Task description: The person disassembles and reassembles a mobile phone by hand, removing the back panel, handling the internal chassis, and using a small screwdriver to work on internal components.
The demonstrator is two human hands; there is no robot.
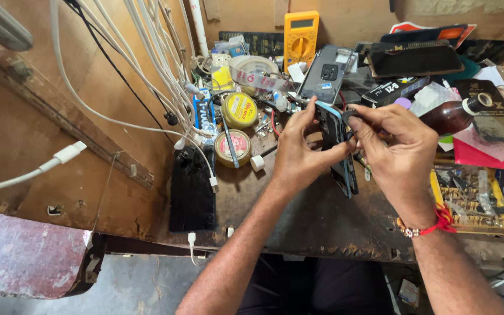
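Blue-edged phone [338, 149], dark-faced, held on edge above the middle of the worn wooden surface [310, 224], tilted with its top away. Left hand [298, 154]: grip clamped on the phone's left side, thumb and forefinger pinching near the upper corner. Right hand [401, 151]: grip closed on a small dark tool or part [348, 116] at the phone's upper right edge; exact kind too small to tell. Red thread band with beads [433, 224] on the right wrist.

Near left of the hands: black phone [192, 189] lying flat, face up, with a white cable plug [213, 182] on its right edge. Just beyond it: two round yellow tins [240, 109], one behind the other, and a small white cap [257, 163] beside the nearer tin.

Far centre: roll of clear tape [255, 73], yellow multimeter [300, 38] leaning against the back wall, grey phone back cover [326, 73] with camera cut-out. Far right: dark flat phone [415, 58] propped over clutter, brown bottle [453, 115] lying on its side, pink card [482, 154]. Near right: yellow tray of small parts [473, 201].

Left: bundle of white cables [153, 58] hanging down the wooden panel, one white connector [68, 153] dangling free.
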